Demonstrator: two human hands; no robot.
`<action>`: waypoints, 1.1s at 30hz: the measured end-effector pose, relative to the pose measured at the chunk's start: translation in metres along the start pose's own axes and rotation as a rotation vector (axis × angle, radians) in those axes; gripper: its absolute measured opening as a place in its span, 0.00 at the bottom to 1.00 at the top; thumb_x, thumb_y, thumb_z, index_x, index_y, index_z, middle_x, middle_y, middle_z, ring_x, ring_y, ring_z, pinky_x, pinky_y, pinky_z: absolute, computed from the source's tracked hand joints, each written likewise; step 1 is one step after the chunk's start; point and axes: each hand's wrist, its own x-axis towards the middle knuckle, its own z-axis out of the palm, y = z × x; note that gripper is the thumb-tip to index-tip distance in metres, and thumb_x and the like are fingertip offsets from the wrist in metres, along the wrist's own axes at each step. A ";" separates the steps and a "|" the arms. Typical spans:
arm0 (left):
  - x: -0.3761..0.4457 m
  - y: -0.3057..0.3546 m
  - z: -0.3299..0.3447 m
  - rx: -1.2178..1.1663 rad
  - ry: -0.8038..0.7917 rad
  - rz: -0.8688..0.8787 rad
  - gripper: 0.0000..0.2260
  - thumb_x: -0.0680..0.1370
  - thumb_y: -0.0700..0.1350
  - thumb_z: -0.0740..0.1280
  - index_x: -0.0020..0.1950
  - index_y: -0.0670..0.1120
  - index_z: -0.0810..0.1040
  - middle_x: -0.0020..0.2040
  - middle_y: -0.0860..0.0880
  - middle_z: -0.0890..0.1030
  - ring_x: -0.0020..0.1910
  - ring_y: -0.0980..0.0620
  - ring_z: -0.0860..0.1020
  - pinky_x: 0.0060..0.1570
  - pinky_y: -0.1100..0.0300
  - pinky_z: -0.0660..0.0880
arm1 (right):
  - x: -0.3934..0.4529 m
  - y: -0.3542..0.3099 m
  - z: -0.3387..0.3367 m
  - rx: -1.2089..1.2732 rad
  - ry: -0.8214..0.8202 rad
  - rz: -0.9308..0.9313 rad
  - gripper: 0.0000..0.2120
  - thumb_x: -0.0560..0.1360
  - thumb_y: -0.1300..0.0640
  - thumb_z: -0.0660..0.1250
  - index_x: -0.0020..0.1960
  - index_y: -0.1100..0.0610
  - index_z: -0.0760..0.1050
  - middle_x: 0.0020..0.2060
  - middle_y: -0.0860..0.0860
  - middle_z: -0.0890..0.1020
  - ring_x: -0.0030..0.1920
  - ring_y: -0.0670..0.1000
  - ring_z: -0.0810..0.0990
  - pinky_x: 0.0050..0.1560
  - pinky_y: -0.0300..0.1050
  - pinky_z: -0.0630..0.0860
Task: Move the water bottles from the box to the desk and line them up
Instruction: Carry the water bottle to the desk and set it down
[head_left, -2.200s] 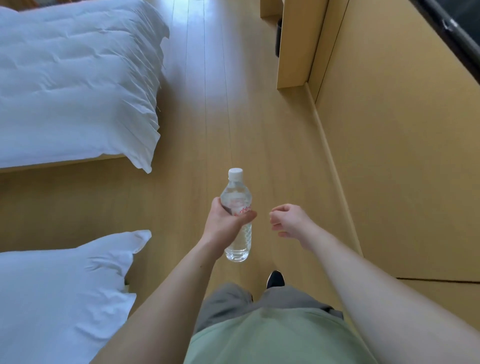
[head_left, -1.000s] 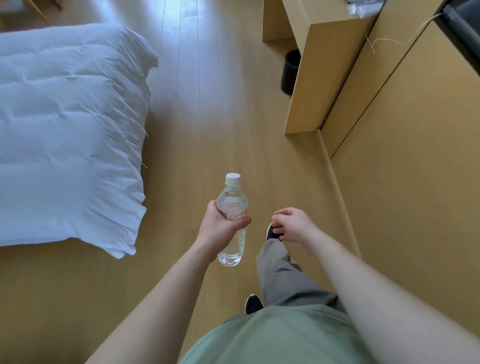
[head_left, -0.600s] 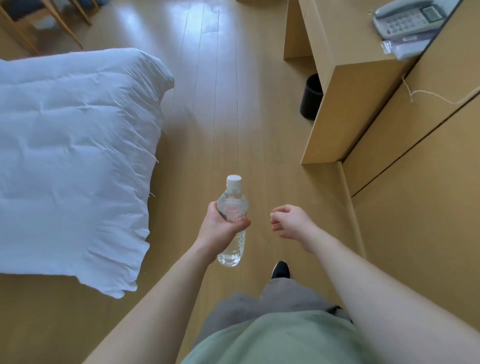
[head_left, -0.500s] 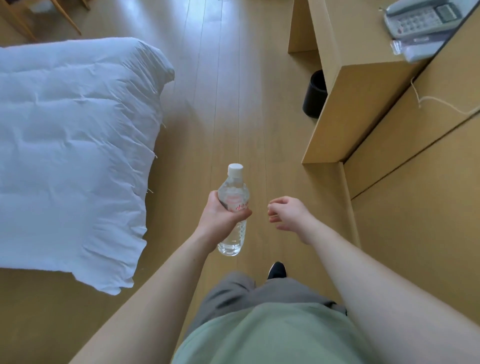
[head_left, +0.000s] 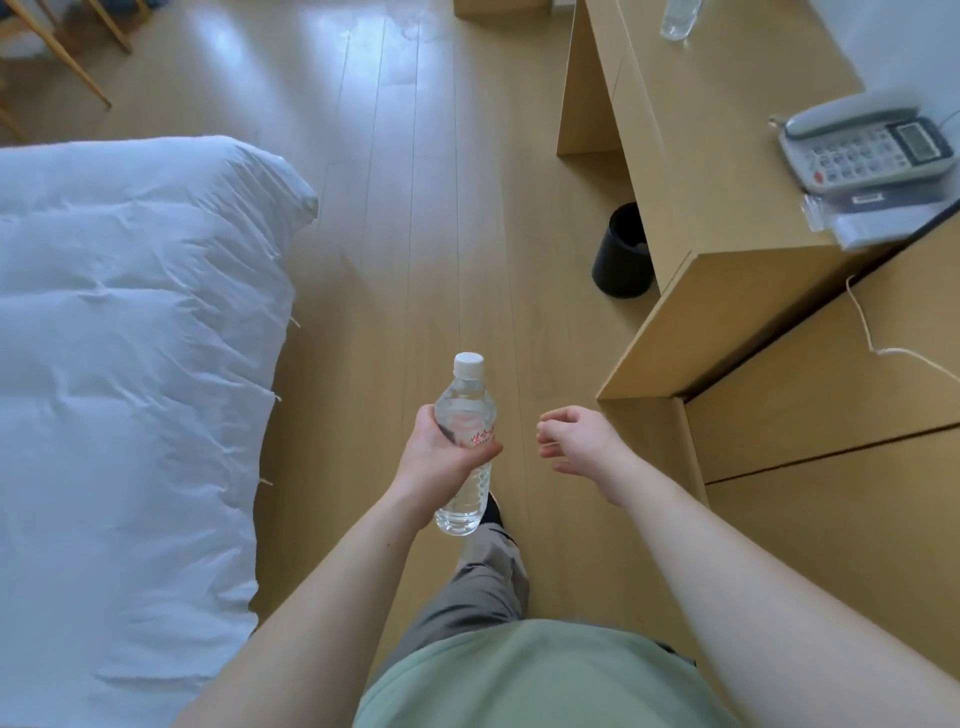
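Observation:
My left hand (head_left: 439, 457) grips a clear water bottle (head_left: 466, 410) with a white cap around its middle, holding it upright over the wooden floor. My right hand (head_left: 576, 439) hangs beside it, fingers loosely curled, holding nothing. The wooden desk (head_left: 727, 171) stands ahead on the right. Another clear bottle (head_left: 678, 18) stands on the desk's far end, cut off by the top edge. The box is not in view.
A grey telephone (head_left: 865, 143) and a plastic-wrapped item (head_left: 878, 218) lie on the desk's near right end. A black bin (head_left: 621, 254) stands under the desk. A bed with a white duvet (head_left: 130, 364) fills the left. A low wooden cabinet (head_left: 831, 415) runs along the right.
I have walked forward along the floor with the bottle held in my left hand. The desk top, telephone and the far bottle have come into view.

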 end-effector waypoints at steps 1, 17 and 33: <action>0.016 0.011 -0.007 0.012 -0.008 -0.003 0.28 0.68 0.47 0.81 0.61 0.50 0.70 0.54 0.50 0.81 0.51 0.53 0.82 0.49 0.56 0.78 | 0.010 -0.016 0.001 0.001 0.006 0.006 0.08 0.79 0.57 0.65 0.57 0.55 0.77 0.51 0.53 0.84 0.48 0.51 0.83 0.57 0.53 0.80; 0.221 0.146 -0.041 0.063 -0.086 0.025 0.26 0.68 0.47 0.81 0.58 0.51 0.70 0.53 0.51 0.81 0.51 0.52 0.82 0.55 0.49 0.80 | 0.146 -0.185 -0.024 0.126 0.127 0.007 0.10 0.81 0.56 0.64 0.61 0.54 0.75 0.53 0.54 0.83 0.54 0.52 0.83 0.61 0.54 0.79; 0.402 0.301 0.000 0.129 -0.081 0.033 0.26 0.69 0.48 0.80 0.61 0.51 0.70 0.53 0.53 0.81 0.51 0.55 0.82 0.51 0.55 0.79 | 0.317 -0.344 -0.123 0.147 0.114 -0.015 0.09 0.81 0.57 0.64 0.61 0.54 0.76 0.53 0.53 0.82 0.53 0.50 0.83 0.57 0.51 0.81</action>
